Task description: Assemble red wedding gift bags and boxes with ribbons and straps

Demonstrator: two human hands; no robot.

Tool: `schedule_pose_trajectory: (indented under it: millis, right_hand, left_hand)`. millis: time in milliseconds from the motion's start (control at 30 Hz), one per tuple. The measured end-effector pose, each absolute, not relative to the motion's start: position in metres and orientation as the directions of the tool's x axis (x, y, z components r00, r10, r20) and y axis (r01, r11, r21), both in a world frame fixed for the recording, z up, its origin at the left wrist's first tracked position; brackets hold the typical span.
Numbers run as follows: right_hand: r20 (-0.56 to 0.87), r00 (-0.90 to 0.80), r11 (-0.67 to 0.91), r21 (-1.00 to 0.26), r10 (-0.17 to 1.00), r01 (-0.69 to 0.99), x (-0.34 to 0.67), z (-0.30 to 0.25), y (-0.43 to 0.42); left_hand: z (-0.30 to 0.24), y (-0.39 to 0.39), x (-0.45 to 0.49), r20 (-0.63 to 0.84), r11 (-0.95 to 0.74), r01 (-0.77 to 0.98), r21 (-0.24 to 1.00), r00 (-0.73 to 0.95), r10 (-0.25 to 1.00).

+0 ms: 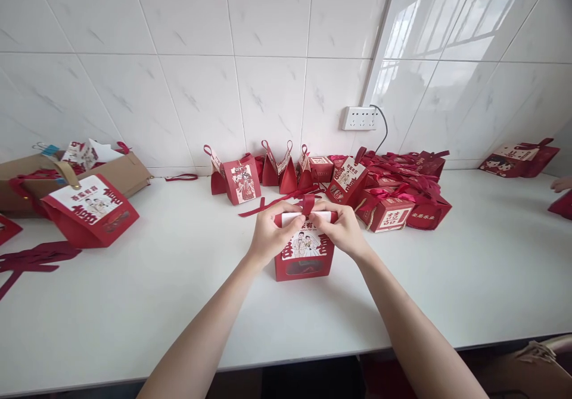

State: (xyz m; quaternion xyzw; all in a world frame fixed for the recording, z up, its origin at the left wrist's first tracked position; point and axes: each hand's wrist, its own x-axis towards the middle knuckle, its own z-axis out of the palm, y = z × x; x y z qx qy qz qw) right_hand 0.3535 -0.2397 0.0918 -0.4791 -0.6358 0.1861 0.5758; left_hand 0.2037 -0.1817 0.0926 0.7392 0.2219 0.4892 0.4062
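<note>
A small red gift box (304, 258) with a printed cartoon couple on its front stands upright in the middle of the white table (179, 292). My left hand (271, 233) and my right hand (340, 227) both pinch the red ribbon (307, 203) at the top of this box, fingers closed around it. A loose end of ribbon trails away behind the box toward the wall.
Several finished red boxes (393, 199) with bows are piled at the back right, and open unfolded ones (241, 178) stand at the back centre. A cardboard carton (120, 175) and a larger red box (92, 211) sit at left. Another person's fingers (560, 184) show at the right edge.
</note>
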Motion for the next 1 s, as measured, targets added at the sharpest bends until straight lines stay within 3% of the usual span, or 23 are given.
schedule_pose_trajectory:
  millis: [733,1000]
  right_hand:
    - [0.523,0.196,0.398,-0.800,0.829,0.450,0.3522,0.0938,-0.2424]
    - [0.486,0.232,0.364,-0.831,0.842,0.421,0.3548,0.0902,-0.2430]
  left_hand:
    - [0.0876,-0.1818,0.2047,0.556,-0.564,-0.118,0.817,0.423,0.716]
    - [0.0836,-0.1828,0.2066,0.489,-0.469,-0.167,0.867,0.465,0.739]
